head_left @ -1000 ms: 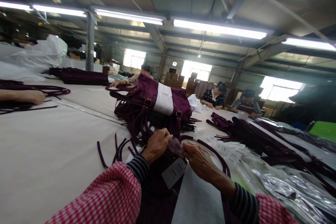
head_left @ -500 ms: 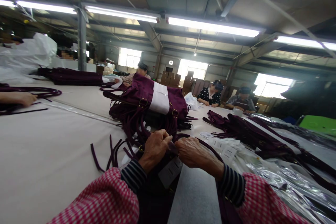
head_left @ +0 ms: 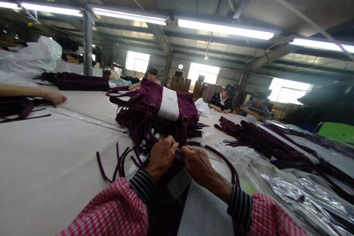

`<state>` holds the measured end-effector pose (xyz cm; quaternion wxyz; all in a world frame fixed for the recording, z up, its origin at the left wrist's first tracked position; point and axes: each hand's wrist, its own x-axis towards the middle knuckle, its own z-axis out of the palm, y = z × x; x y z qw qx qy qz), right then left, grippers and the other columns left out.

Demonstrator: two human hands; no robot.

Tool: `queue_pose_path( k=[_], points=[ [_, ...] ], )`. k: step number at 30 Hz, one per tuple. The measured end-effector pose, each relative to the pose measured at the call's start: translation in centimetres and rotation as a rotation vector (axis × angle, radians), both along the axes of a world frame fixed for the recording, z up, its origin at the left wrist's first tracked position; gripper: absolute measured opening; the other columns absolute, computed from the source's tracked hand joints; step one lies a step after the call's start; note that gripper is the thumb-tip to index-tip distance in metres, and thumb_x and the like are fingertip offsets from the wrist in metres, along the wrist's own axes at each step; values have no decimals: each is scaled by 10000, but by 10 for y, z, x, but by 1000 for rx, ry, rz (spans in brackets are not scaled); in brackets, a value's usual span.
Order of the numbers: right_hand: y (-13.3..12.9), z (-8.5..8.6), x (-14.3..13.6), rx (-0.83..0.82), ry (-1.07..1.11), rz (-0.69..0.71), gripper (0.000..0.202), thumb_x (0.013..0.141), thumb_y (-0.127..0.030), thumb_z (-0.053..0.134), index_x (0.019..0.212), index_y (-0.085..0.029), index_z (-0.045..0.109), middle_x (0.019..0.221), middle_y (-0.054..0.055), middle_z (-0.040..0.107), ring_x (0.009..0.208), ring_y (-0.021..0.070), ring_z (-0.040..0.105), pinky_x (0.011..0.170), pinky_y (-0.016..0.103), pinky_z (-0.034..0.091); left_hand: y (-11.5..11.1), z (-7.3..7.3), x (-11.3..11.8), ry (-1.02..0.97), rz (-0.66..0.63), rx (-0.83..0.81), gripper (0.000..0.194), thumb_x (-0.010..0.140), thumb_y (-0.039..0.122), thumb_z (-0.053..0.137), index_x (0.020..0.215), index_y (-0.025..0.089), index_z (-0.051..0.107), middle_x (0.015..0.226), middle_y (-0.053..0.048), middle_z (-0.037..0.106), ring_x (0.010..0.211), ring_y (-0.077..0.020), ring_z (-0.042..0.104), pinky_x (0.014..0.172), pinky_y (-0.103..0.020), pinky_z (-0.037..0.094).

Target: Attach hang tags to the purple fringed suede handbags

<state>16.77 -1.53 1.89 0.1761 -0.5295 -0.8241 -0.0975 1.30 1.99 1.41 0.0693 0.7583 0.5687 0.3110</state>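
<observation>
My left hand [head_left: 163,155] is closed in a pinch above a dark purple bag [head_left: 163,206]. Close beside it, fingertip to fingertip, my right hand [head_left: 197,162] pinches too. Between them shows a bit of purple strap [head_left: 179,153], mostly covered by the fingers. A white tag [head_left: 179,183] hangs below the hands, against the bag. Past my right hand curves a long purple handle [head_left: 225,160]. Purple fringe strips [head_left: 121,162] spread out left of my left hand. Just beyond the hands lies a stack of purple bags [head_left: 149,94] with a white paper band [head_left: 169,104] around it.
Clear plastic bags [head_left: 287,184] and more purple bags [head_left: 249,134] lie on the right. At the left, a co-worker's hand [head_left: 56,97] reaches over the white table [head_left: 55,162] near purple straps. Several people sit along the far side.
My right wrist and forearm have dropped a little, the hand turning while still pinching. My left hand has hardly moved. The co-worker's hand at left has reached further right.
</observation>
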Motion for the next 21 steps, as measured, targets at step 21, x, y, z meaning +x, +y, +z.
queue_pose_path(
  k=[21],
  points=[
    [29,-9,23,-81,522,181,106,857,-171,652,804,-186,743,740,-13,685,718,142,629,685,235,428,2,13,-15,9,-274,126,275,910,193,551,1154,255,660,1129,-33,677,1127,-221,549,926,-297,401]
  ],
)
